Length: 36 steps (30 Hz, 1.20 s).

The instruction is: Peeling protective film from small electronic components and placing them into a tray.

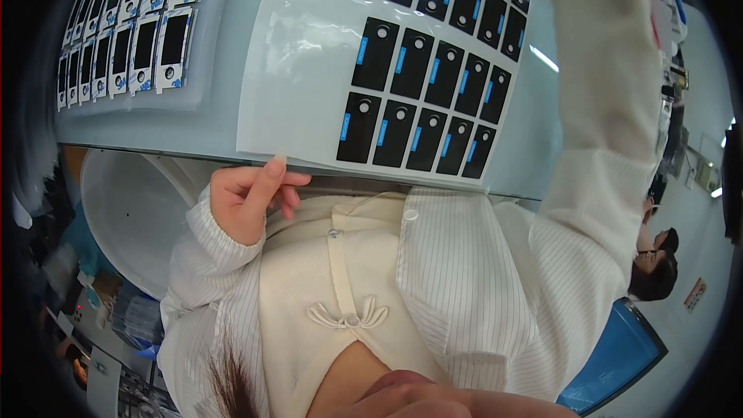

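My left hand (259, 195) is at the table's near edge, its fingers loosely bent and apart. The thumb tip overlaps the near edge of a white backing sheet (294, 101); whether it presses on it I cannot tell. Nothing shows in that hand. On the sheet sit rows of black rectangular stickers (377, 54), each with a round pale spot and a blue tab. My right arm (604, 85) stretches up along the right side and leaves the picture at the top, so the right hand is out of sight.
Farther left on the table lies a clear sheet with rows of white-framed black panels (172, 48). A white round bin (128, 209) stands below the table edge at left. Another person (654, 267) is at the far right, near a blue panel (615, 356).
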Motion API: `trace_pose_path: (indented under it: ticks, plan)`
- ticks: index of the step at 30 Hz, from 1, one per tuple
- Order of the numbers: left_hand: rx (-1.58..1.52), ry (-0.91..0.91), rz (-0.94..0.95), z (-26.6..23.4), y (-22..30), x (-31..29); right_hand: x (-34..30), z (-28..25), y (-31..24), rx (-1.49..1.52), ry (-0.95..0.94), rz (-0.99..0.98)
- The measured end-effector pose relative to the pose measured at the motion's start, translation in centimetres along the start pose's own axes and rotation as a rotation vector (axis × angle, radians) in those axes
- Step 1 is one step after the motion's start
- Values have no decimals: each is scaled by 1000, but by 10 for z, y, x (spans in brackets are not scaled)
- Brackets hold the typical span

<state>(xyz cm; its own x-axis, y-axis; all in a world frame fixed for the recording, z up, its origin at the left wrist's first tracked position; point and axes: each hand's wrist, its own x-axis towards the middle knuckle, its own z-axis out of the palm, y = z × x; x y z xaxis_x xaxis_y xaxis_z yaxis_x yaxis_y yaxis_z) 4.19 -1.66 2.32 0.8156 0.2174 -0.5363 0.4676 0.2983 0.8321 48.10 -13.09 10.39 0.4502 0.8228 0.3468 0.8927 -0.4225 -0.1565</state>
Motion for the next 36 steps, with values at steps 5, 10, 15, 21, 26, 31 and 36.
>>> trace_pose_path:
  ticks: [5, 10, 15, 21, 26, 31, 36]
  plan:
    - [60, 116, -33, 5, -10, -2, -104, 33, -94, -93, -96, 2]
    - [54, 46, 74, -1, -14, 4, -136, 38, -93, -120, -29, 87]
    - [56, 113, 187, 0, -24, 4, -141, 45, -89, -118, 78, 41]
    - [53, 150, 189, 2, -29, 7, -140, 42, -93, -94, 121, 39]
    - [55, 146, 206, 3, -27, 6, -140, 40, -92, -68, 118, 54]
    - [76, 159, 219, 4, -28, 6, -140, 40, -95, -72, 118, 72]
    - [65, 140, 208, 2, -29, 6, -139, 43, -92, -37, 130, 58]
